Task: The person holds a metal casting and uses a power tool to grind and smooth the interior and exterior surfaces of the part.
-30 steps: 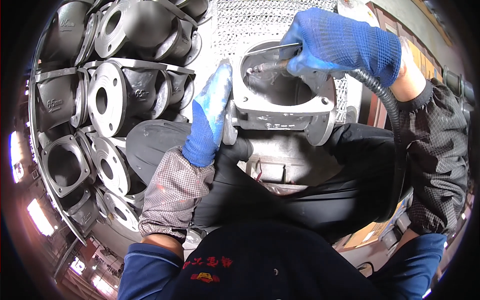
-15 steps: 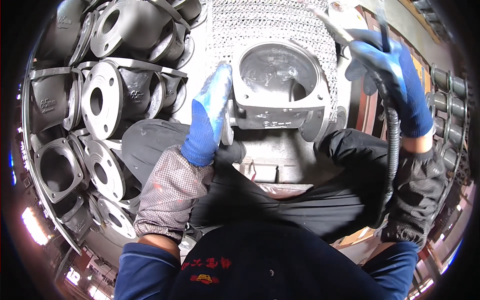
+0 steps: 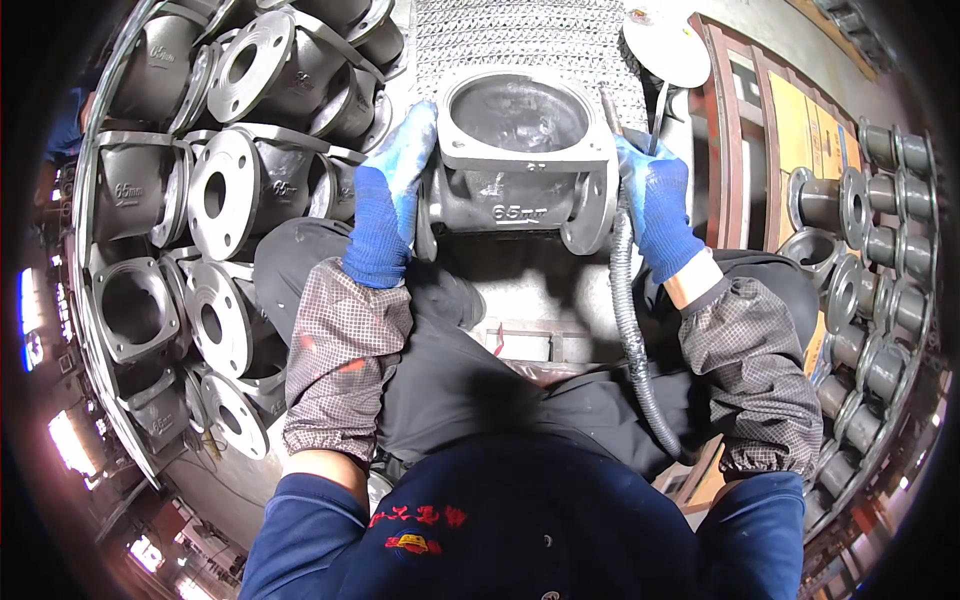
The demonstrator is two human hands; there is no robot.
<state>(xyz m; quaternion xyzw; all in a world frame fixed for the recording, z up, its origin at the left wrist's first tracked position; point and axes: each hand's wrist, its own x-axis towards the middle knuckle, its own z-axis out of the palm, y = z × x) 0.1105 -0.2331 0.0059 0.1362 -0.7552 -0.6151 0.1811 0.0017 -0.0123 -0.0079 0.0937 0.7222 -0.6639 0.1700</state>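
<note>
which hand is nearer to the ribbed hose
Right. The right hand is at the upper end of the ribbed hose; the left hand is across the grey casting from it, by the casting's left flange.

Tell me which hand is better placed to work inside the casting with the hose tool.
Probably the right: the right hand grips the tool with its hose, beside the casting. The left hand shows no tool and lies along the casting's left side.

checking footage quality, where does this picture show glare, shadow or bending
Head view: glare washes out bright patches at lower left; head view: shadow darkens the trousers below the casting; head view: fisheye bows the left tray along its outer edge.
</note>
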